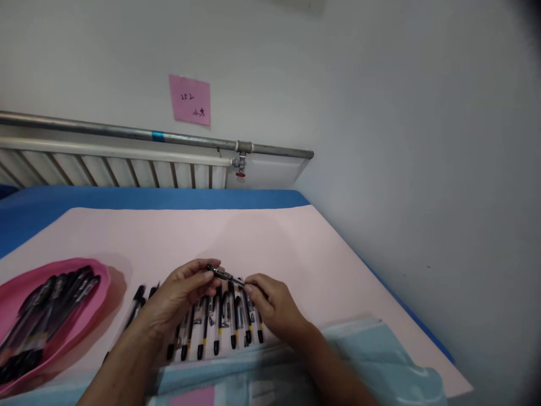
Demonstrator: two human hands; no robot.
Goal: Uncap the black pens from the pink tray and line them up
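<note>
A black-capped gel pen [225, 275] is held up at a slant between my two hands. Fingers and thumb of my left hand [186, 287] pinch its dark cap end. My right hand [274, 304] is closed around the other end, hiding that part of the barrel. Below them, several clear-barrelled pens [217, 324] with black ends lie side by side on the pink sheet, some with small loose caps or clips among them. More pens [131, 316] lie left of my left wrist, partly behind it.
At the left stands a pink oval tray [103, 276] heaped with pens [54, 304]. A pink sheet [169, 231] covers the blue table [190, 197]. Light blue cloth [372, 349] lies along the near edge. A radiator [139, 169], a pipe [279, 150] and a wall bound the work area.
</note>
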